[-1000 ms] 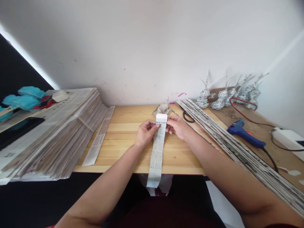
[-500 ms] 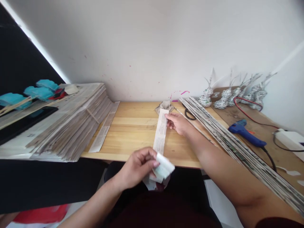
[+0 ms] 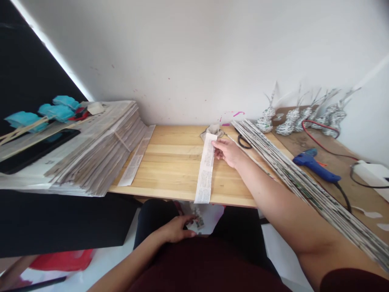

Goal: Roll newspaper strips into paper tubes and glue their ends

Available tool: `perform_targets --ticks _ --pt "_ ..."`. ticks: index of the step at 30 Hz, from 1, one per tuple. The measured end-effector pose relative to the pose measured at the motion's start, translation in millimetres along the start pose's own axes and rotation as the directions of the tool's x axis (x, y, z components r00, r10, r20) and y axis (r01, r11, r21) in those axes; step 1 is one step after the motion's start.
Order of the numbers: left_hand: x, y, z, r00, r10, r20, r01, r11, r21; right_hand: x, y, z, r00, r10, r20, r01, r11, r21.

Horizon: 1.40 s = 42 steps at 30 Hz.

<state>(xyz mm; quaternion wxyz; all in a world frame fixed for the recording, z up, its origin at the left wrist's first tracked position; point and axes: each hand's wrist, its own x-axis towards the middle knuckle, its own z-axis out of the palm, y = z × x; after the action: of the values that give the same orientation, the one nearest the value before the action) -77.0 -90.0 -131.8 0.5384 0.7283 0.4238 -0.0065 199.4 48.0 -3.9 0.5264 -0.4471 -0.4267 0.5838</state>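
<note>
A narrow strip of printed newspaper [image 3: 205, 174] lies lengthwise on the wooden table, its near end reaching the front edge. My right hand [image 3: 224, 151] pinches the strip's far right edge between thumb and fingers. Down over my lap, below the table edge, is my left hand [image 3: 179, 229], thumb and fingers apart and nothing seen in it. Beneath it, between my legs, are pale paper scraps [image 3: 197, 217], partly blurred. A crumpled greyish cloth [image 3: 215, 129] sits just beyond the strip's far end.
Stacked newspaper sheets [image 3: 100, 150] stand left, with a phone [image 3: 42, 148] and blue flower-like pieces [image 3: 59, 111] on top. Another strip [image 3: 135, 162] lies beside them. Rolled paper sticks [image 3: 282, 174], black-handled scissors [image 3: 244, 142], a blue glue gun [image 3: 316, 165] and woven paper figures [image 3: 287, 121] are right.
My left hand has let go of the folded piece of paper and dropped toward my lap. My right hand stays on the strip, and the view has shifted slightly.
</note>
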Motion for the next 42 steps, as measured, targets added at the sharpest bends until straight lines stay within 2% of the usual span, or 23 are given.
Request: perform_targets --ticks 3,5,6,7,8,10,11,13,18,22,26,28,30,34,37,42 --pt "-15 41 -18.1 0.992 0.07 0.109 -0.059 0.993 -0.098 2 1 -1 1.0 -0.004 0.006 0.004 1.0 -0.008" --pt "-30 72 -35.6 0.966 0.141 0.215 -0.079 0.958 -0.276 2 2 -1 1.0 -0.01 0.016 0.01 1.0 -0.015" --pt "-37 86 -45.3 0.958 0.172 0.228 -0.076 0.924 -0.375 2 2 0 1.0 -0.013 0.019 0.014 1.0 -0.019" --pt "-42 97 -54.8 0.954 0.215 0.209 -0.103 0.891 -0.443 2 2 0 1.0 -0.018 0.018 0.018 0.999 -0.026" --pt "-46 107 -63.7 0.959 0.245 0.14 -0.147 0.859 -0.491 1 2 1 1.0 -0.022 0.013 0.023 0.999 -0.036" --pt "-49 119 -78.3 0.974 0.214 -0.072 -0.216 0.793 -0.569 0 3 3 0.999 -0.036 0.006 0.036 0.997 -0.064" --pt "-48 122 -83.9 0.967 0.178 -0.18 -0.252 0.755 -0.605 0 3 5 0.999 -0.045 0.006 0.045 0.996 -0.078" --pt "-43 125 -92.7 0.939 0.112 -0.325 -0.309 0.692 -0.652 -1 4 7 0.998 -0.059 0.006 0.06 0.994 -0.094" --pt "-19 141 -112.3 0.895 0.021 -0.445 -0.374 0.579 -0.724 -2 8 12 0.996 -0.094 -0.008 0.092 0.986 -0.141" --pt "11 164 -121.5 0.882 -0.06 -0.466 -0.374 0.511 -0.774 -5 10 15 0.989 -0.148 -0.003 0.144 0.969 -0.203" --pt "46 179 -119.9 0.912 0.024 -0.409 -0.368 0.487 -0.792 -7 10 16 0.969 -0.243 0.047 0.246 0.922 -0.3" --pt "60 181 -119.6 0.921 0.041 -0.386 -0.353 0.503 -0.789 -6 10 15 0.956 -0.292 0.032 0.287 0.906 -0.312" --pt "71 181 -122.7 0.924 0.009 -0.382 -0.33 0.522 -0.786 -3 11 13 0.946 -0.324 -0.017 0.307 0.91 -0.277" --pt "84 179 -138.3 0.916 -0.03 -0.4 -0.332 0.5 -0.799 3 13 7 0.929 -0.36 -0.087 0.32 0.899 -0.299" --pt "95 181 -152.4 0.91 -0.022 -0.415 -0.357 0.469 -0.808 3 12 4 0.914 -0.397 -0.084 0.318 0.829 -0.46" --pt "117 176 -168.0 0.89 -0.045 -0.454 -0.4 0.402 -0.824 2 10 1 0.882 -0.467 -0.056 0.28 0.616 -0.736"
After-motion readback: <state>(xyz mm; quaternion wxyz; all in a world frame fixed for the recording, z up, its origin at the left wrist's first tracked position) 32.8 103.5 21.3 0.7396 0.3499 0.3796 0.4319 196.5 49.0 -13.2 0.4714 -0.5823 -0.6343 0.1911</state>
